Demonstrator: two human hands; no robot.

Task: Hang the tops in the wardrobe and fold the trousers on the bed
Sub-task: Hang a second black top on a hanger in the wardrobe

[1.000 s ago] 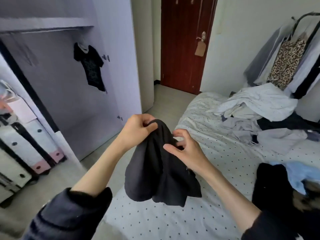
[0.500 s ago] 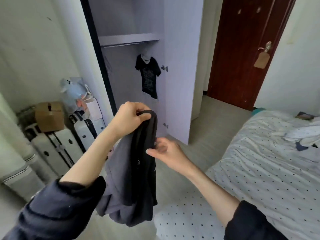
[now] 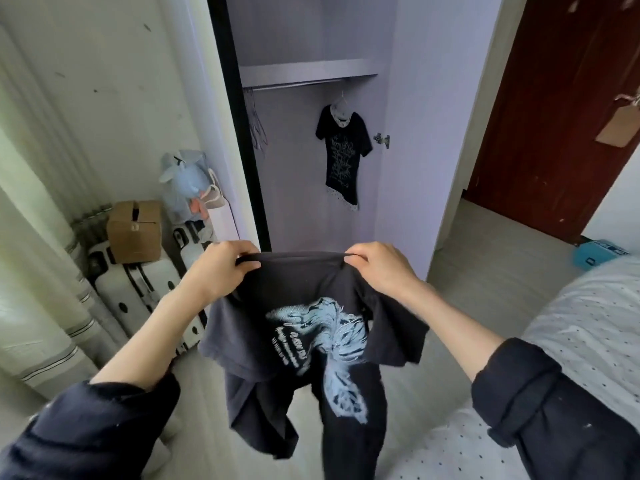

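- Gripping the top edge of a black printed top [image 3: 304,344], my left hand [image 3: 221,268] and right hand [image 3: 377,268] each curl their fingers round the fabric and hold it stretched between them.
- I see the top hanging down from the hands, in front of the open wardrobe [image 3: 408,133], above the floor.
- Inside, a black T-shirt [image 3: 343,154] hangs on a hanger from the rail [image 3: 298,85]; bare hangers [image 3: 256,123] hang at the rail's left end.
- I see the dotted bed [image 3: 588,327] at the right.
- A cardboard box [image 3: 135,230] sits on suitcases at the left.
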